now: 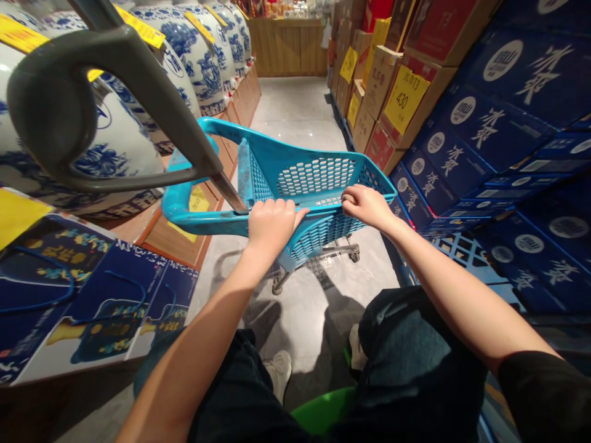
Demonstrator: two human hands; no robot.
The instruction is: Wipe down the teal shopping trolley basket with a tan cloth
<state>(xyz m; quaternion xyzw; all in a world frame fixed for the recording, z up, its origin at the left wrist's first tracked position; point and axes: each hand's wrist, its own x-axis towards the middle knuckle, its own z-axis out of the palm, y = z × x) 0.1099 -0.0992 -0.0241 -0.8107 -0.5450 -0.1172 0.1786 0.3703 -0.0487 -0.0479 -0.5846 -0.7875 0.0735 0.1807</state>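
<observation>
A blue plastic shopping cart with perforated basket walls stands sideways in front of me. My left hand is closed over its near rim, close to the metal post of the grey handle. Farther right along the same rim, my right hand is curled over the edge with its fingers bent inward; its fingertips are partly hidden. In the basket, the visible floor is bare slotted plastic. A folding blue flap stands up at the cart's left end.
Large blue-and-white porcelain jars line the wooden ledge on the left, with gift bags nearer me. Stacked blue boxes and brown cartons rise on the right. A wooden counter closes the tiled aisle. Something green lies beneath me.
</observation>
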